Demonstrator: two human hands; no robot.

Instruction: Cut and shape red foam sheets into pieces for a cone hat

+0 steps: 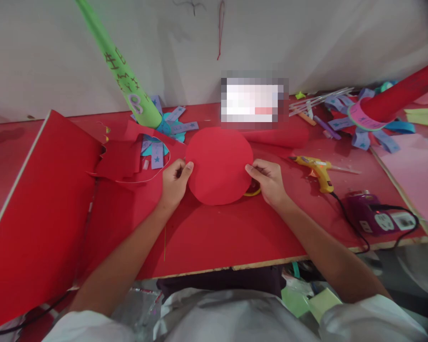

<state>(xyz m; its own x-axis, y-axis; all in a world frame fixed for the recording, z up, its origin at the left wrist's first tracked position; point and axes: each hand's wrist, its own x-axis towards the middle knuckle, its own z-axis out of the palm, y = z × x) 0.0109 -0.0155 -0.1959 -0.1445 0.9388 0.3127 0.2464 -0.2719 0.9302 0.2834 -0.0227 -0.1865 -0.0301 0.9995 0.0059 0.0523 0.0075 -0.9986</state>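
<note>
A round red paper disc (219,166) is held up above the red table, facing me. My left hand (176,179) pinches its left edge, thumb in front and fingers behind. At the right edge my right hand (270,179) grips it the same way. Behind the disc, near my right hand, part of a yellow ring-shaped thing (253,191) shows; the rest is hidden. Cut red paper scraps (119,159) lie to the left of my left hand. A rolled red sheet (278,137) lies behind the disc.
A yellow glue gun (317,170) lies on the right, its cord running to a purple power socket box (365,211). A green paper cone (128,85) stands at the back left, a red one (406,95) leans at the right. A large red board (39,213) slants at left.
</note>
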